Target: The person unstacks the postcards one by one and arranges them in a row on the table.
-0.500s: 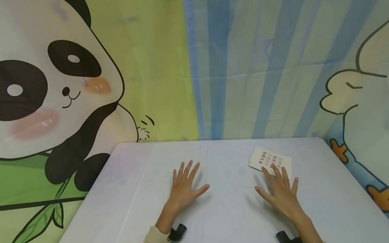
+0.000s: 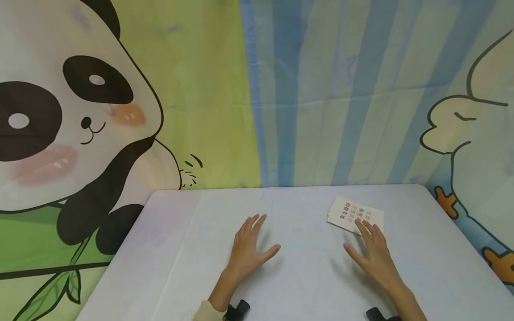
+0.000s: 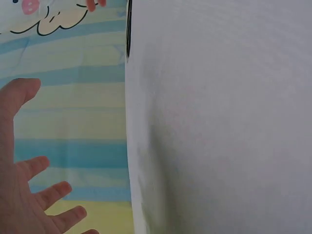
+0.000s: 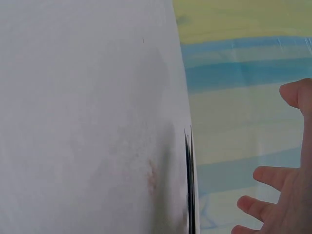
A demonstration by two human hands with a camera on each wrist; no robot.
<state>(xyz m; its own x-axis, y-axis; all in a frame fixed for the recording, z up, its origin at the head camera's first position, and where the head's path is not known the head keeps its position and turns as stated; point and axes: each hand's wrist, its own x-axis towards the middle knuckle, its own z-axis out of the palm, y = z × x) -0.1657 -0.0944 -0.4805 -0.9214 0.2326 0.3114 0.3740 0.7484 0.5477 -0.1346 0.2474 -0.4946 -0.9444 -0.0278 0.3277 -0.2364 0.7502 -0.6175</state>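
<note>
Left hand [image 2: 246, 252] flat and open on the surface [image 2: 168, 267], holding nothing; right hand [image 2: 373, 254] open, fingertips touching cards [image 2: 348, 213] near the far right corner.

Bright even light, soft shadows, wrist views blurred

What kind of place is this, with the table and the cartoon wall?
Likely a children's playroom or staged recording corner: a cartoon panda backdrop, striped curtain, and a white table holding a printed card.
</note>
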